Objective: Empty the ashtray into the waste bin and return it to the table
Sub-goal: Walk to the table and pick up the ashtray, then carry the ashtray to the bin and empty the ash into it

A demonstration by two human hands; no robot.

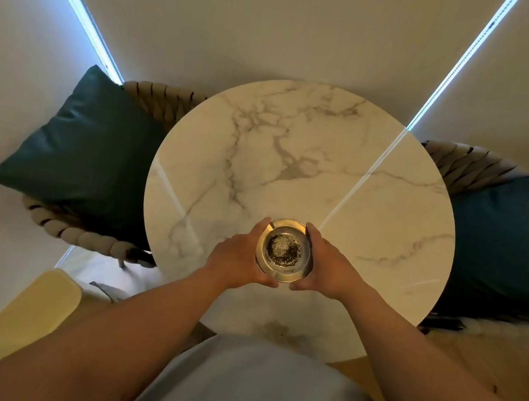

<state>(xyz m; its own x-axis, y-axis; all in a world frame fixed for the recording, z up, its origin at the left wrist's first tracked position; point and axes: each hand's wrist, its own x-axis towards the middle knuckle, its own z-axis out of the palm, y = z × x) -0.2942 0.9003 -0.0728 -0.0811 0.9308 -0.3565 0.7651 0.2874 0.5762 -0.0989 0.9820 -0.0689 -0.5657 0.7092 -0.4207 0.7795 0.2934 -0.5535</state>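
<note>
Both hands (pixel 282 262) cup round brass ashtray (pixel 284 250), gritty ash inside.

hands: left (pixel 236 258), right (pixel 327 265) | cupping ashtray (pixel 284 250) | over table (pixel 297 157)

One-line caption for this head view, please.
Both hands, left hand and right hand, cup a brass ashtray holding ash over a round marble table.

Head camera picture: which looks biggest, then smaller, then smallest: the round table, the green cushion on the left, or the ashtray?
1. round table
2. green cushion
3. ashtray, held between both hands
</note>
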